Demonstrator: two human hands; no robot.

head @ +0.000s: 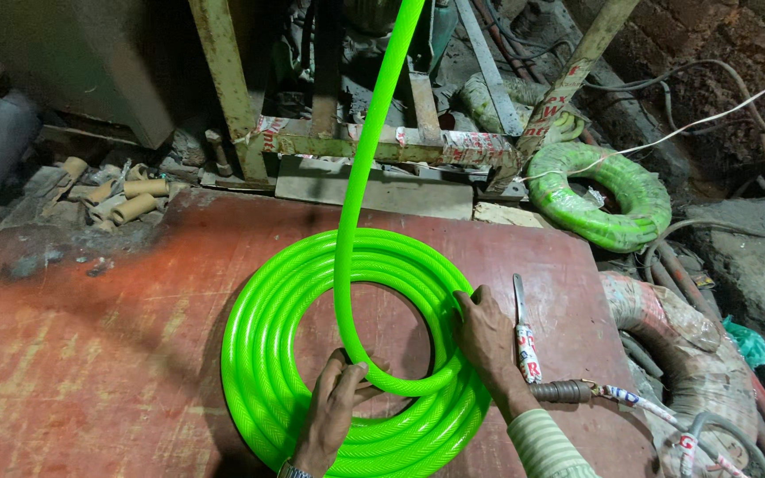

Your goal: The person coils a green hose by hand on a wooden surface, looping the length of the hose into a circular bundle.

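Observation:
A bright green hose (276, 354) lies coiled in a ring on a worn red board (99, 354). One strand rises from the coil's inner loop up past the top of the view. My left hand (334, 412) grips the hose at the bottom of the inner loop, where the strand curves upward. My right hand (486, 336) presses down on the right side of the coil, fingers over the stacked turns.
A knife with a taped handle (524, 332) lies on the board right of my hand. A wrapped green hose coil (604, 199) rests at back right. A rusty metal frame (382, 142) stands behind. Cardboard tubes (126, 199) lie at back left. Wrapped coils (692, 363) and cables sit at right.

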